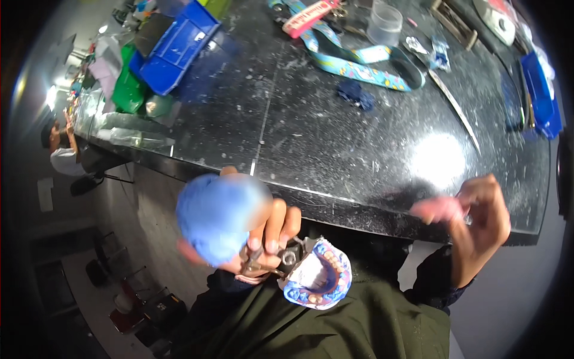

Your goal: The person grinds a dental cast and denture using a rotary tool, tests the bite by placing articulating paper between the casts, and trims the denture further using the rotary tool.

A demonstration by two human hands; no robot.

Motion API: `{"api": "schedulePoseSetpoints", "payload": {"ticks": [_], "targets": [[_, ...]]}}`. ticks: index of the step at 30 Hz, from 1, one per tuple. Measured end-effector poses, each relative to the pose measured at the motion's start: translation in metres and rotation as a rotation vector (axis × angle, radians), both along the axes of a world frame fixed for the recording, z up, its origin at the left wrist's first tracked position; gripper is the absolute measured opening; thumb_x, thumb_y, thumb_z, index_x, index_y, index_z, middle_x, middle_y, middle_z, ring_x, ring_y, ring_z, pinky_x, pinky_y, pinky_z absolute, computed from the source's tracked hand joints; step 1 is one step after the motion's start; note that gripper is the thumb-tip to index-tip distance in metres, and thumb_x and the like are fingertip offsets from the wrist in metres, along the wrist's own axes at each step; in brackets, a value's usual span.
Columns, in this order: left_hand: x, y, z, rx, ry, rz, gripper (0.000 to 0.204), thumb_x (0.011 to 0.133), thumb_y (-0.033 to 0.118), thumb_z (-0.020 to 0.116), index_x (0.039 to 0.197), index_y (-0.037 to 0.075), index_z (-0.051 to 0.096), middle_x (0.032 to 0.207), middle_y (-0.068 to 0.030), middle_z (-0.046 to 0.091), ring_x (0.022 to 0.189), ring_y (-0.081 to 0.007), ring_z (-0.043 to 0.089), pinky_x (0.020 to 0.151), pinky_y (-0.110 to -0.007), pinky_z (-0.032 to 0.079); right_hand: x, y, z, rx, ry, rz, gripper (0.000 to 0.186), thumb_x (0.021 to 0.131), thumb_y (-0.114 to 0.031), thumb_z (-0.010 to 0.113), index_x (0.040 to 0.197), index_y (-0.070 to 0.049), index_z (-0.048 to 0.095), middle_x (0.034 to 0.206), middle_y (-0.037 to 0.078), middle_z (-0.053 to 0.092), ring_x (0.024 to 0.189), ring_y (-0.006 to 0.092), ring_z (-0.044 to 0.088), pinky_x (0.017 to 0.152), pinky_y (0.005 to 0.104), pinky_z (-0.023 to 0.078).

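My left hand point(276, 227) wraps its fingers around a dental articulator point(288, 258) with a metal hinge. A rounded blue lump point(209, 218), blurred in part, sits on its left side against my palm. At the other end hangs a dental cast point(320, 276), white in the middle, with an arch of teeth set in blue and reddish material. The two halves stand apart, spread at the hinge. Off to the right, above the table's near edge, my right hand point(487, 215) pinches a small pink piece point(439, 209); motion blur hides its exact kind.
A black table point(311, 137) spans the front. On it lie a patterned lanyard point(365, 63), a clear cup point(384, 24), a dark blue crumpled piece point(355, 96) and a thin pale blade-like tool point(455, 110). Blue bins point(178, 48) stand left and right. A person point(66, 152) sits far left.
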State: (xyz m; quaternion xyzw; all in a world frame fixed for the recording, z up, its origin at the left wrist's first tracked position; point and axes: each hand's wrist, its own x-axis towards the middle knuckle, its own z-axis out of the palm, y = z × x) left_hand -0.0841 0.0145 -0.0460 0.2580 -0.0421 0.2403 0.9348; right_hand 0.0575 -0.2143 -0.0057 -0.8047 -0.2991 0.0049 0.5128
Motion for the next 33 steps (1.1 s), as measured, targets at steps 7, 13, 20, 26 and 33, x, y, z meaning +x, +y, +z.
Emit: {"api": "schedulePoseSetpoints", "payload": {"ticks": [7,13,20,26,33], "targets": [[0.022,0.016,0.017,0.040,0.019,0.139,0.102,0.059,0.092,0.043,0.122,0.012,0.050,0.057,0.0020,0.045,0.055,-0.0119,0.045,0.056,-0.028,0.035,0.024,0.023,-0.004,-0.318,-0.223,-0.352,0.044,0.065,-0.005,0.080,0.103,-0.001,0.059,0.105,0.008,0.054,0.077,0.0113,0.053,0.057,0.0224,0.043],[0.050,0.020,0.027,0.137,0.047,0.092,0.079,0.072,0.081,0.044,0.095,0.006,0.053,0.056,0.0007,0.043,0.054,-0.0119,0.041,0.054,-0.028,0.033,0.000,0.048,0.006,0.096,-0.039,0.682,0.055,0.068,-0.034,0.074,0.110,-0.001,0.061,0.105,0.012,0.061,0.100,0.0277,0.058,0.084,0.0372,0.045],[0.064,0.009,0.035,-0.128,0.167,-0.249,0.072,0.077,0.079,0.039,0.088,0.010,0.054,0.058,0.0019,0.042,0.054,-0.0109,0.037,0.057,-0.028,0.035,-0.005,0.061,-0.013,0.306,0.044,0.895,0.039,0.066,-0.029,0.080,0.094,-0.006,0.066,0.095,0.005,0.059,0.091,0.0234,0.054,0.078,0.0349,0.040],[0.062,0.011,0.038,-0.125,0.180,-0.276,0.073,0.078,0.080,0.036,0.088,0.010,0.054,0.058,0.0014,0.042,0.056,-0.0111,0.037,0.058,-0.028,0.035,-0.018,0.061,-0.015,0.375,0.127,0.758,0.038,0.062,-0.026,0.085,0.089,-0.007,0.066,0.091,0.005,0.059,0.088,0.0232,0.055,0.075,0.0334,0.038],[0.053,0.020,0.047,0.088,0.157,-0.228,0.075,0.077,0.080,0.039,0.102,0.010,0.053,0.058,0.0015,0.042,0.056,-0.0129,0.038,0.058,-0.028,0.034,-0.024,0.064,-0.019,0.474,0.123,0.753,0.035,0.064,-0.025,0.083,0.091,-0.008,0.067,0.091,0.005,0.059,0.088,0.0242,0.057,0.074,0.0339,0.039]]}}
